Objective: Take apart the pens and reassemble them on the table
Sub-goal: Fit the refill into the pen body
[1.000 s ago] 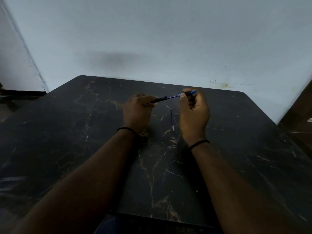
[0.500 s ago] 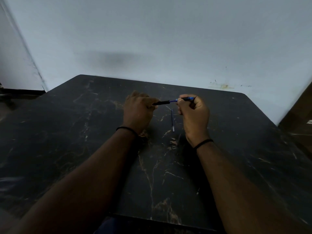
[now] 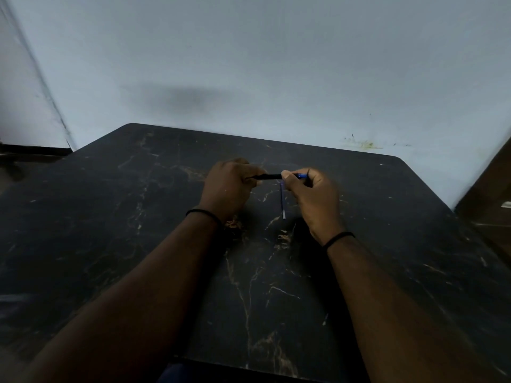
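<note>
A pen (image 3: 269,177) with a black front part and a blue rear part is held level above the dark marble table (image 3: 110,217), between both hands. My left hand (image 3: 228,189) grips the black end, its fingers curled round it. My right hand (image 3: 312,197) pinches the blue end, whose tip shows past the fingers. A thin blue refill (image 3: 282,200) lies on the table between the hands, pointing away from me. The pen's middle is partly hidden by my right thumb.
A pale wall rises directly behind the table's far edge. The table's rounded corners show at far left and far right. A brown piece of furniture (image 3: 492,194) stands off the right side. Both wrists carry black bands.
The pen has come down from a tilt to level and lower. My right hand has slid leftward along it, hiding more of the blue part, and the hands are closer together.
</note>
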`<action>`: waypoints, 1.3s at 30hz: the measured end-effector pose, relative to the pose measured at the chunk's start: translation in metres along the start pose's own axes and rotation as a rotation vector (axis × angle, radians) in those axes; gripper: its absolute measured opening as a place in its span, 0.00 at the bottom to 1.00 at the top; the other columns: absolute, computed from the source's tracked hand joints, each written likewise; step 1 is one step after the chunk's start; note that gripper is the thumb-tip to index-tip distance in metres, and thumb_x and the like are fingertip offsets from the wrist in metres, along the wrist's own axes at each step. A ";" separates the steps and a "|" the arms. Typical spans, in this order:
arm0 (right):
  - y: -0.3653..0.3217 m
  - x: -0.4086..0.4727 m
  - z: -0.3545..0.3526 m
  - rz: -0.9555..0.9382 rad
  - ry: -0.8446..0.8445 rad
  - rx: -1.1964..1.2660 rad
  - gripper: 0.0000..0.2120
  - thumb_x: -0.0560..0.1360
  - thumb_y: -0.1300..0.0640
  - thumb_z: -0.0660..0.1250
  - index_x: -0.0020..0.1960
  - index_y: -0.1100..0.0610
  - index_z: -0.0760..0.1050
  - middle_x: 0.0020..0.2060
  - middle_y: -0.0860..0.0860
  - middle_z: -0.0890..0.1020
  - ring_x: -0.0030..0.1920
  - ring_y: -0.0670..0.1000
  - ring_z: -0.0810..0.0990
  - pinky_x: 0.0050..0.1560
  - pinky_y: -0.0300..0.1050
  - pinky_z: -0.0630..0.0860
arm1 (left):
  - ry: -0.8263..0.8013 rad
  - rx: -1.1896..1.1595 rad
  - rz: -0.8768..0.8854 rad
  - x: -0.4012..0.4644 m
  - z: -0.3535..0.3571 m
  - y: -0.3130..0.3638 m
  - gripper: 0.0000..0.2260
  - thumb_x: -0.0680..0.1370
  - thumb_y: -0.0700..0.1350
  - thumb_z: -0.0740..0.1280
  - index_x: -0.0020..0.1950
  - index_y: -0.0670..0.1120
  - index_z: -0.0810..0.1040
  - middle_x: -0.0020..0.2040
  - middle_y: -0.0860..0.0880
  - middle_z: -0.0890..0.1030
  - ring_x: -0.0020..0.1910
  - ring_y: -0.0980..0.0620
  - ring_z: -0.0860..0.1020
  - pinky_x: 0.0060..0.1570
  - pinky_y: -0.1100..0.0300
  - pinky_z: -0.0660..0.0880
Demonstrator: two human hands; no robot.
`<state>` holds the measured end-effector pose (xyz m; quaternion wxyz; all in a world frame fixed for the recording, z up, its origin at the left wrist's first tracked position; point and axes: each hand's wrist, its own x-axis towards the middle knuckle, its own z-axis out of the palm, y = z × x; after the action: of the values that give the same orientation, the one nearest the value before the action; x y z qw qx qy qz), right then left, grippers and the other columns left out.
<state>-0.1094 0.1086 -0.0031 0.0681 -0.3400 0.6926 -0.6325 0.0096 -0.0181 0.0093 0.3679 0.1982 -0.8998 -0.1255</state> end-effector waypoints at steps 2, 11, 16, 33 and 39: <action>0.001 0.002 0.000 -0.002 -0.012 -0.020 0.09 0.75 0.44 0.70 0.48 0.49 0.79 0.42 0.52 0.84 0.44 0.53 0.82 0.47 0.51 0.81 | 0.007 -0.002 0.009 0.001 0.001 -0.001 0.10 0.74 0.41 0.71 0.53 0.49 0.85 0.41 0.48 0.82 0.38 0.48 0.78 0.37 0.54 0.75; 0.000 0.004 -0.006 -0.031 -0.038 0.134 0.06 0.77 0.59 0.70 0.46 0.48 0.80 0.37 0.49 0.82 0.34 0.47 0.80 0.43 0.53 0.83 | 0.018 -0.042 -0.034 0.000 0.000 -0.004 0.09 0.74 0.41 0.72 0.54 0.49 0.85 0.41 0.50 0.81 0.37 0.54 0.75 0.34 0.70 0.64; 0.001 0.004 -0.005 0.048 -0.014 0.273 0.08 0.76 0.50 0.71 0.49 0.54 0.80 0.37 0.52 0.80 0.34 0.47 0.76 0.38 0.45 0.77 | -0.005 -0.074 -0.029 -0.001 0.003 -0.001 0.08 0.74 0.43 0.72 0.53 0.49 0.85 0.39 0.52 0.79 0.37 0.53 0.75 0.35 0.62 0.67; -0.003 0.009 -0.003 0.150 -0.082 0.608 0.07 0.79 0.52 0.67 0.56 0.50 0.79 0.54 0.49 0.86 0.58 0.47 0.81 0.53 0.44 0.73 | -0.040 -0.276 -0.029 -0.006 0.013 0.016 0.05 0.75 0.42 0.72 0.49 0.45 0.85 0.39 0.48 0.85 0.36 0.52 0.81 0.40 0.55 0.79; -0.003 0.005 -0.001 0.133 0.030 0.594 0.02 0.78 0.58 0.69 0.47 0.53 0.80 0.44 0.51 0.87 0.49 0.46 0.84 0.47 0.41 0.76 | -0.044 -0.263 -0.003 -0.008 0.014 0.016 0.04 0.74 0.42 0.72 0.48 0.46 0.85 0.38 0.52 0.84 0.35 0.55 0.80 0.38 0.62 0.77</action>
<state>-0.1120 0.1068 0.0016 0.1957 -0.2499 0.4991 -0.8064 0.0000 0.0009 0.0005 0.3707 0.1466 -0.8832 -0.2471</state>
